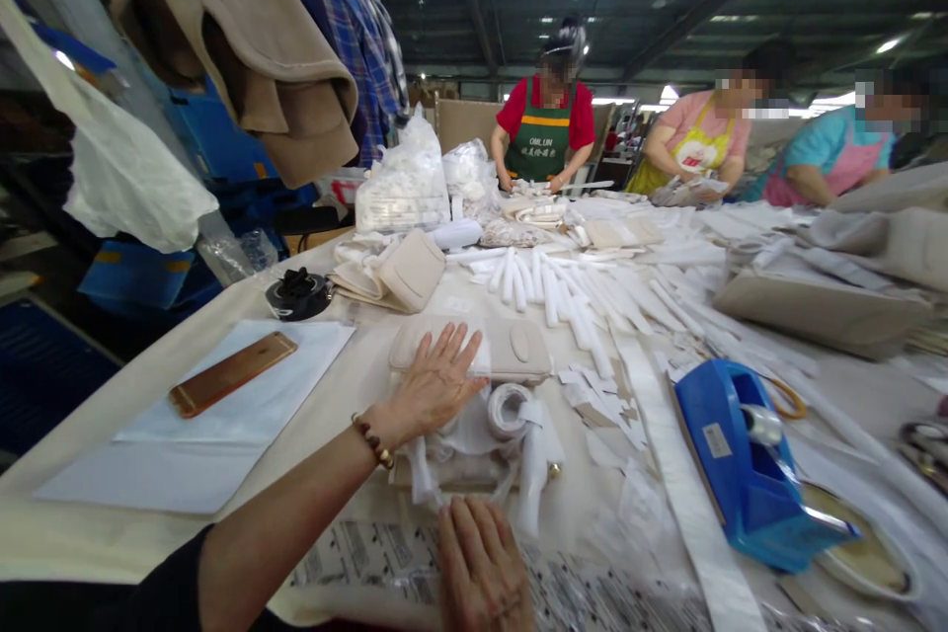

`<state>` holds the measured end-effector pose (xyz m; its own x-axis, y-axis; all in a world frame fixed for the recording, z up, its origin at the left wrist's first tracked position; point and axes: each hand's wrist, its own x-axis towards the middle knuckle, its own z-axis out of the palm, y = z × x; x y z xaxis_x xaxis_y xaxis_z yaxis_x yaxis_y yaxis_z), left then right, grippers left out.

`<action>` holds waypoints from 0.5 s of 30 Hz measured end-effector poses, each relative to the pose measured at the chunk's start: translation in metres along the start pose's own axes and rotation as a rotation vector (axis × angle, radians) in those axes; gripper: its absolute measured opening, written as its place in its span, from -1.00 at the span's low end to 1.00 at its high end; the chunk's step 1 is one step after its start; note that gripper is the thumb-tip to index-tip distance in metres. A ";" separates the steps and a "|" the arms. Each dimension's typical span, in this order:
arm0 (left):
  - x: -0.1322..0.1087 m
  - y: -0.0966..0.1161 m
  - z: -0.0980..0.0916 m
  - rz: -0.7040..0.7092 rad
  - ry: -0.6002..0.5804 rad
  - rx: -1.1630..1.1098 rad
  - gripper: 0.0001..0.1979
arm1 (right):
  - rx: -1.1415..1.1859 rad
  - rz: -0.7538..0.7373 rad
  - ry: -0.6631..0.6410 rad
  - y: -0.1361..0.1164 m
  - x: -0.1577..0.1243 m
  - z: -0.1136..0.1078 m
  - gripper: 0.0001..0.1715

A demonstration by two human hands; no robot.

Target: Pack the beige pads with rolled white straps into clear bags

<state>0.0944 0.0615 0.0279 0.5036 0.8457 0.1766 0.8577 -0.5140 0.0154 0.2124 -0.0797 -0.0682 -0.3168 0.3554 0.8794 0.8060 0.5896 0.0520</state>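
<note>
My left hand (pixel 436 380) lies flat with fingers spread on a beige purse (pixel 511 348) wrapped in white paper, in the middle of the table. A bead bracelet sits on that wrist. My right hand (pixel 485 563) rests palm down, fingers together and stretched, on a clear printed plastic bag (pixel 592 583) at the near edge. Between the two hands lie a roll of white tape (pixel 510 408) and crumpled white wrapping (pixel 537 459).
A blue tape dispenser (pixel 748 464) stands at the right. A gold phone (pixel 231 373) lies on white sheets at the left, a black object (pixel 297 294) behind it. White paper rolls (pixel 548 281), beige bags and stuffing sacks cover the table. Three people work at the far end.
</note>
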 end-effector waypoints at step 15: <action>0.018 0.008 0.024 0.051 -0.046 -0.031 -0.46 | -0.004 0.107 0.167 -0.006 0.004 0.013 -0.55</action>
<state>0.1128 0.0763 0.0071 0.5516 0.8235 0.1323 0.8274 -0.5604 0.0385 0.2003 -0.0725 -0.0715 -0.1419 0.2904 0.9463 0.8325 0.5522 -0.0446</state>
